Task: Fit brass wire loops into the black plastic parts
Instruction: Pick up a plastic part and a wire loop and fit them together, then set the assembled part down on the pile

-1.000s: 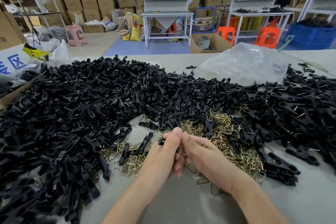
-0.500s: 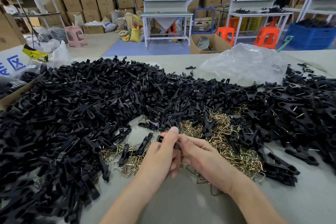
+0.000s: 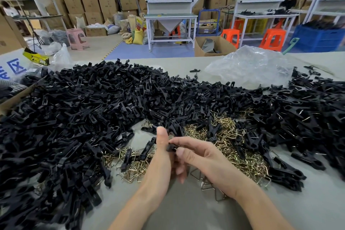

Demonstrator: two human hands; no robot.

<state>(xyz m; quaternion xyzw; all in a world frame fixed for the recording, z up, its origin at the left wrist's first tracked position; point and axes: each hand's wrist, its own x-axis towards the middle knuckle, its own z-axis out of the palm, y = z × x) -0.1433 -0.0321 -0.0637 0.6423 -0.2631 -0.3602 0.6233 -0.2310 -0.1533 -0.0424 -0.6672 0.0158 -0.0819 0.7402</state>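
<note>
While they meet over the table's (image 3: 186, 211) near edge, the left hand (image 3: 162, 157) and right hand (image 3: 206, 161) both pinch one black plastic part (image 3: 171, 147) with curled fingers. Just behind them lie the brass wire loops (image 3: 226, 137), ringed by a heap of black parts (image 3: 97, 106) reaching the far edge.

The left hand (image 3: 162, 157) and right hand (image 3: 209, 162) are bare, as are the left forearm (image 3: 141, 203) and right forearm (image 3: 261, 209); visible fingernails (image 3: 180, 152) are short and plain.
</note>
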